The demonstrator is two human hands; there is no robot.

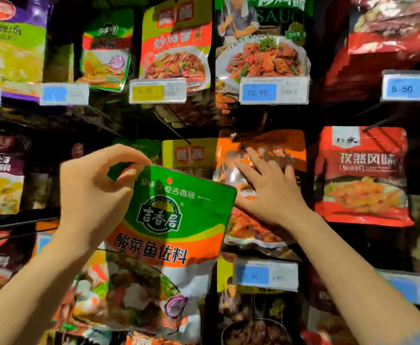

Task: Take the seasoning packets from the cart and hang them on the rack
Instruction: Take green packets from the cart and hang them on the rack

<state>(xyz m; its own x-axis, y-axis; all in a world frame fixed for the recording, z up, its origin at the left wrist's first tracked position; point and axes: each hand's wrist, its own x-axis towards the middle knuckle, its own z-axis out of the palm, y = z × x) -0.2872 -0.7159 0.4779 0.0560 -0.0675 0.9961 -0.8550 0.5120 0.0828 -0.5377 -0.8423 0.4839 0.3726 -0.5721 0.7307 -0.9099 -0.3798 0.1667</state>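
Note:
A green, orange and white seasoning packet [164, 240] hangs tilted in front of the rack, its round hang hole near the top edge. My left hand [96, 195] pinches its top left corner between thumb and fingers. My right hand [271, 185] is spread with straight fingers against an orange packet [286, 145] that hangs on the rack, just right of the green packet's top right corner. A black peg [171, 128] juts out above the green packet. The cart is out of sight.
The rack is packed with hanging packets: a yellow-green one [189, 155] behind the held packet, a red one [363, 175] to the right, dark ones [2, 170] to the left. Price tags [273, 92] stick out on peg ends above and below [266, 273].

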